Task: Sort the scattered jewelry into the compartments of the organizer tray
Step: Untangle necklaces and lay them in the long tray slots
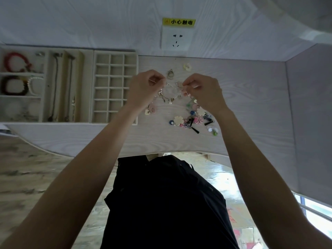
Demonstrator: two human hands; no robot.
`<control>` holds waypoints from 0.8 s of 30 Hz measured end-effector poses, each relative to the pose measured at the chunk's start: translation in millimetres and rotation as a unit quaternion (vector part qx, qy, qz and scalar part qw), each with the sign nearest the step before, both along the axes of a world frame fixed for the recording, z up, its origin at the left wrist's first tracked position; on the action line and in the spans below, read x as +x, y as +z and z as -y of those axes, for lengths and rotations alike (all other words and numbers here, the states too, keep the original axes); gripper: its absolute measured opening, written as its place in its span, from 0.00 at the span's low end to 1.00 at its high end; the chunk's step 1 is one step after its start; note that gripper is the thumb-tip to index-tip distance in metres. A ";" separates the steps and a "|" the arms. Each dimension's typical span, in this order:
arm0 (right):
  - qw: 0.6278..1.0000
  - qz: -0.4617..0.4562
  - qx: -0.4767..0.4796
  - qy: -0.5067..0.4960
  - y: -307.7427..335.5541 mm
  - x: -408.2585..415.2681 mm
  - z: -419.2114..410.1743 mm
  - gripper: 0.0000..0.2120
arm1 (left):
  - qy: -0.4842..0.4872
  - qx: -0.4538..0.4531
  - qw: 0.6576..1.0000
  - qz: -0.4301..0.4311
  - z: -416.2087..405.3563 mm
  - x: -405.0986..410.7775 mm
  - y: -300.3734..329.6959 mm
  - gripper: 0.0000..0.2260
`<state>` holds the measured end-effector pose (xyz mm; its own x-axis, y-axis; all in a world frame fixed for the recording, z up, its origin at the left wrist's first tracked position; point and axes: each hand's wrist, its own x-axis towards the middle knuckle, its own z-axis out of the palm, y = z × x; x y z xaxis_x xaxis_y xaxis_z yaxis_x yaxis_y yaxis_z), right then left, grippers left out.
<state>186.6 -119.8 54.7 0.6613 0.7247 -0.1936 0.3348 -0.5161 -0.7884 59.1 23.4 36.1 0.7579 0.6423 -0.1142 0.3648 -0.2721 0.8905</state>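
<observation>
Organizer tray being kept at far left of table: bracelets in left compartments, necklaces in long slots, grid section unfilled. Left hand and right hand being held just right of grid, fingers curled, pinching thin clear bracelet between them above tabletop. Scattered jewelry lying beneath and right of hands.

A white wall socket sits above the pale wood-grain table, with a yellow warning label just above the socket.
</observation>
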 end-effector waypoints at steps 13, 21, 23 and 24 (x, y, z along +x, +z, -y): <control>0.974 -0.146 0.096 -0.144 -7.4 3.8 13.5 0.11 | 0.022 0.041 0.997 -0.062 -7.9 -9.1 -19.1 0.03; 0.981 -0.130 0.147 -0.007 23.5 -12.7 0.9 0.10 | -0.173 -0.111 0.979 0.012 15.8 1.6 3.4 0.22; 0.977 -0.127 0.170 -0.013 32.9 -12.6 -5.1 0.10 | -0.169 -0.164 0.971 0.049 19.0 6.1 11.3 0.18; 0.976 -0.122 0.178 -0.023 38.0 -12.4 -8.4 0.11 | -0.142 -0.163 0.975 0.057 18.3 6.6 15.6 0.14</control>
<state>174.2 -111.4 92.7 0.6598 0.7459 -0.0908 0.0974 -0.2047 -0.9740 65.6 5.1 51.7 0.9193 0.3492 -0.1812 0.2092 -0.0437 0.9769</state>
